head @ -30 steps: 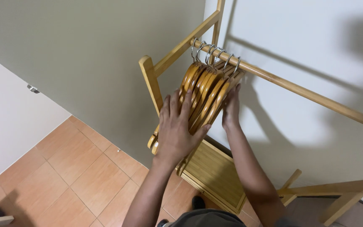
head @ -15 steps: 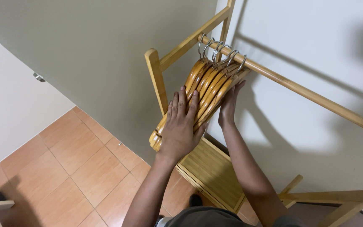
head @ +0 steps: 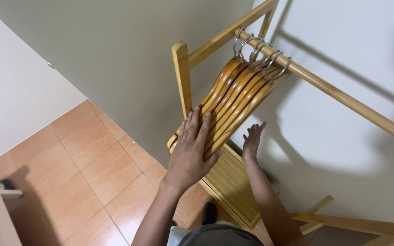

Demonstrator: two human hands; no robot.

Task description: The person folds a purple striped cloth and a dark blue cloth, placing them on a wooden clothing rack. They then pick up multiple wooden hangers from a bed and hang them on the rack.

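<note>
A: Fingers first. What is the left hand (head: 190, 152) doing?

B: Flat and spread, fingers apart, palm pressed on the near face of the wooden hangers (head: 233, 102). Nothing gripped. The right hand (head: 252, 140) is open too, fingers splayed, just beside the bunch's lower ends, apart from them.

A: And the hangers?

B: Bunched together, metal hooks over the wooden rail (head: 338, 93) near the upright post (head: 183, 77) (all tilted one way).

A: Step in hand?

B: Steadying the bunch, I judge. A further move would call for fingers closing round one hanger; the slatted shelf (head: 233, 191) sits below.
</note>
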